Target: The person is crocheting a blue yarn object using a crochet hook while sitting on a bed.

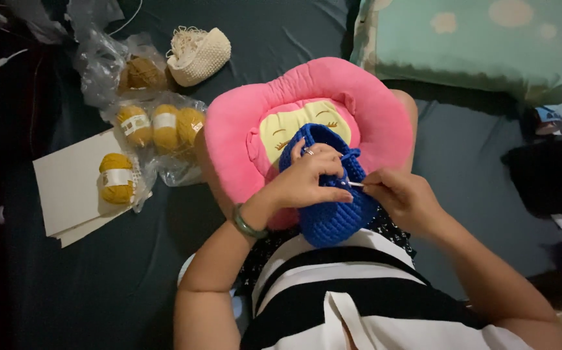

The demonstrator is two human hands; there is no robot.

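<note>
Dark bedding (119, 272) surrounds a pink cushion (242, 129) bearing blue crochet work (332, 217). Left hand (307, 178) clenches the piece; right hand (404, 198) pinches a crochet hook (356, 185). Dim light could cause a dropped stitch; mustard yarn balls (158, 126) lie nearby.

The blue crocheted pouch (332, 207) is a thick-stitched, rounded piece of bright blue yarn, shaped like a small bag with its open rim turned away from the person. It rests on a pink cushion on the person's lap, near the middle of the bed, its lower end bulging toward the body. A thin, pale crochet hook (356, 185) lies level across its right side, its tip at the stitches just below the rim.
</note>
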